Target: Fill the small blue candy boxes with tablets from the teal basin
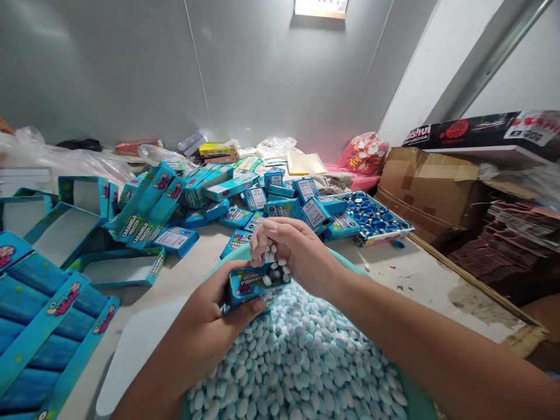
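Note:
My left hand [219,315] grips a small blue candy box [245,286] printed "Caramelo Macizo", tilted over a teal tub [350,262]. Curled just above the box's opening, my right hand [293,245] holds several small white candies. A few candies [280,271] are at the opening, between my right fingers and the box. Beneath both hands, a heap of pale blue and white oval candies [297,356] fills the tub. How full the box is inside cannot be seen.
Small blue boxes [284,207] are piled behind the tub. Display cartons, some hollow [125,268], some packed [44,326], stand left. A tray of blue ring-like pieces [371,216] lies right, near a cardboard box [429,181] and the table's wooden edge [472,280].

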Demonstrator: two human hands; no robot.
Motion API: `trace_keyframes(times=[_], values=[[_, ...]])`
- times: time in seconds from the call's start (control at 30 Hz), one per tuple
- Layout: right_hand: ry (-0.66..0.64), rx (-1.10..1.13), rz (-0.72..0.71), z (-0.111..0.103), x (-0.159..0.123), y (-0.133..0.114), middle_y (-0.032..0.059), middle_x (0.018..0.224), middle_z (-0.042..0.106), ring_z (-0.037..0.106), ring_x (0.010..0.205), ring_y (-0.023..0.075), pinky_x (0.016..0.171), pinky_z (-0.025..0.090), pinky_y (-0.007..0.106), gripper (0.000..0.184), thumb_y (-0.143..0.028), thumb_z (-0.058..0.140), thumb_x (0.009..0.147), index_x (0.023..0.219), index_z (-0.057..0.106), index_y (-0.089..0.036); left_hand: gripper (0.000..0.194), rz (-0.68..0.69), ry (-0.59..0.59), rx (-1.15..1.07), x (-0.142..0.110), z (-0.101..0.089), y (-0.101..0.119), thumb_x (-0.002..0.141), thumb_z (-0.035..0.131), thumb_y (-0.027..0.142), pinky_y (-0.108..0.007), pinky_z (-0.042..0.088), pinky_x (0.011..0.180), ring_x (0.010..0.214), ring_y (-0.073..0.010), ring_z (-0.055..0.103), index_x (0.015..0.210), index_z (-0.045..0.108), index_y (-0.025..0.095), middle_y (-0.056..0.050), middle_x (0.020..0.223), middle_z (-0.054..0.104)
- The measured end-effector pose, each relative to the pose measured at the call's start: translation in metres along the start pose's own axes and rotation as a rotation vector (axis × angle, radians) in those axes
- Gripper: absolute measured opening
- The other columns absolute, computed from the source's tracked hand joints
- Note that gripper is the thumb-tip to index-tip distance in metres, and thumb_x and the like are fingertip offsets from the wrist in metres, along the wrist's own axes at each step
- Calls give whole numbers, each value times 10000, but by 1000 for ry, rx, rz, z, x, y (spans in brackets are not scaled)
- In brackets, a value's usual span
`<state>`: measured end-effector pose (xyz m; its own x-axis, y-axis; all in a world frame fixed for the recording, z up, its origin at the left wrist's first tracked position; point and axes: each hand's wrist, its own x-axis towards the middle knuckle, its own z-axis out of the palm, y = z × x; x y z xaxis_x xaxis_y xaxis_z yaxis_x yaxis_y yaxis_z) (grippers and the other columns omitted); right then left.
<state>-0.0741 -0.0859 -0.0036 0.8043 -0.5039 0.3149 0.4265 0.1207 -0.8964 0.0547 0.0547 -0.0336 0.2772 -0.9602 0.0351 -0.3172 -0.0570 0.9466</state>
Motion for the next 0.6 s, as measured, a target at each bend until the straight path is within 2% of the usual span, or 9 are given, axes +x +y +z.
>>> trace_keyframes(times=[0.13,0.27,0.33,0.47,0.6], values=[[-9,87,5,0,-1,-1,3,717,622,586,664,134,683,458,264,366,-421,594,972,703,632,-175,434,2,9,-122,-1,-1,1,841,783,495,-277,614,869,1045,-240,717,1193,665,270,-48,1132,742],[-20,191,39,-1,-1,-3,0,750,648,625,688,140,701,481,262,321,-447,649,936,758,647,-180,440,-17,18,-181,-3,-2,1,866,758,493,-292,612,880,1072,-246,710,1226,654,263,-53,1172,731],[-42,209,29,-2,-1,-3,5,766,656,643,717,148,721,491,269,321,-457,660,928,766,655,-179,449,-2,32,-144,-4,-2,0,882,741,493,-307,608,890,1110,-261,696,1258,641,267,-57,1209,720],[-68,91,-15,-2,-1,-1,32,776,661,626,739,158,760,500,294,409,-515,608,955,751,675,-166,464,67,52,51,-4,-1,-3,892,733,486,-306,576,931,1229,-282,635,1298,623,291,-49,1309,679],[-84,45,-80,-4,-1,1,42,828,675,642,798,178,813,513,323,386,-504,597,973,783,683,-179,474,84,89,61,-4,1,-3,922,692,499,-318,548,989,1270,-272,609,1344,588,309,-33,1373,642]])
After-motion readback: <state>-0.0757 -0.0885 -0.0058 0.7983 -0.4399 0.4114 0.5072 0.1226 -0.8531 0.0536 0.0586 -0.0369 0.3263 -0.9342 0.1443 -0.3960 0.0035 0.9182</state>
